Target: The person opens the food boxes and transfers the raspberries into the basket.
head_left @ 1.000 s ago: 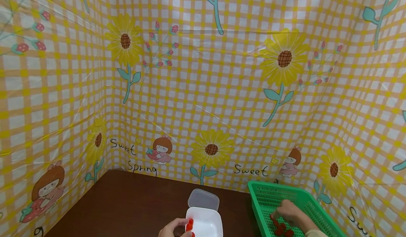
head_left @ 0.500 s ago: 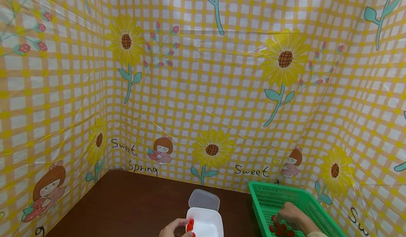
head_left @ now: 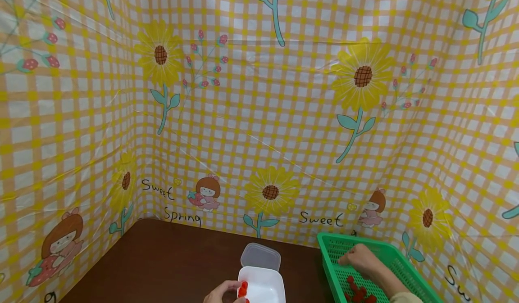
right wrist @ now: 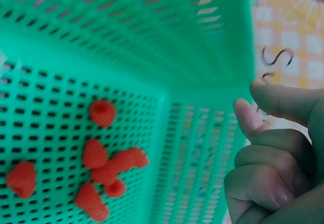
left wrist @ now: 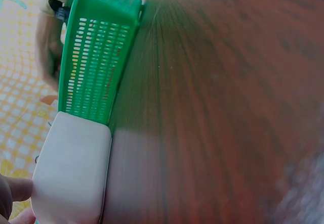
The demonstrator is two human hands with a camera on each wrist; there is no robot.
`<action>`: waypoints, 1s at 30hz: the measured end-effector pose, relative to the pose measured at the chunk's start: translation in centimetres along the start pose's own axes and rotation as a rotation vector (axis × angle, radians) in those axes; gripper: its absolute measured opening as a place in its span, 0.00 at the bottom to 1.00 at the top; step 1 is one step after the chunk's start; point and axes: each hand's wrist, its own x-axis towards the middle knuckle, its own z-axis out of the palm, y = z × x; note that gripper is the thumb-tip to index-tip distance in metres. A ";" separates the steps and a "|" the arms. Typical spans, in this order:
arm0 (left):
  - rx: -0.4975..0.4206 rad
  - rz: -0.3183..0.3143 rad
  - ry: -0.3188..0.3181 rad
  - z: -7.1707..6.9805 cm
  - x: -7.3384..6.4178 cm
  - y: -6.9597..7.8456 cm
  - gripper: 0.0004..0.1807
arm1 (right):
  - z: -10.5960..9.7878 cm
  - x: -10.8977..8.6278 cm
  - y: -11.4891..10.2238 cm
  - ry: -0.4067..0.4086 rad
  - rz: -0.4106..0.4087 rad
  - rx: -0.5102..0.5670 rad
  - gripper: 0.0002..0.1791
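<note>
Gripping container point(head_left: 265, 285): left hand point(head_left: 222, 292) | right hand point(head_left: 362, 260): clenched over basket point(head_left: 329, 267) | cloth point(head_left: 259, 132): "Sweet", "Spring"

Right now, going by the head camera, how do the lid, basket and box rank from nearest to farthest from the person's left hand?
From the left hand:
1. Box: at the fingertips, just to the hand's right.
2. Lid: on the table, just beyond the box's far edge.
3. Basket: farthest, off to the right.

Dark brown table point(head_left: 170, 262): green basket point(head_left: 330, 271), white container point(head_left: 267, 288), lid point(head_left: 261, 256).
</note>
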 end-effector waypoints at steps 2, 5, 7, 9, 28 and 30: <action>-0.005 -0.006 0.000 0.0 0.0 0.0 0.24 | 0.1 0.0 -0.7 0.024 -0.003 0.003 0.07; -0.001 -0.008 0.004 0.1 0.0 0.0 0.25 | 0.1 -0.2 -1.9 0.034 -0.020 0.022 0.13; 0.006 -0.006 0.007 0.1 0.0 0.0 0.25 | 0.2 -0.4 -2.8 0.034 -0.051 0.032 0.21; 0.018 -0.001 0.011 0.1 0.0 -0.1 0.25 | 0.4 -0.8 -3.7 0.038 -0.081 0.041 0.22; 0.057 0.073 0.008 0.1 0.0 -0.6 0.23 | 5.9 -1.9 -8.8 -0.081 -0.207 0.110 0.10; 0.056 0.072 0.027 0.1 0.0 -0.5 0.23 | 6.5 -1.9 -9.1 -0.094 -0.205 0.127 0.11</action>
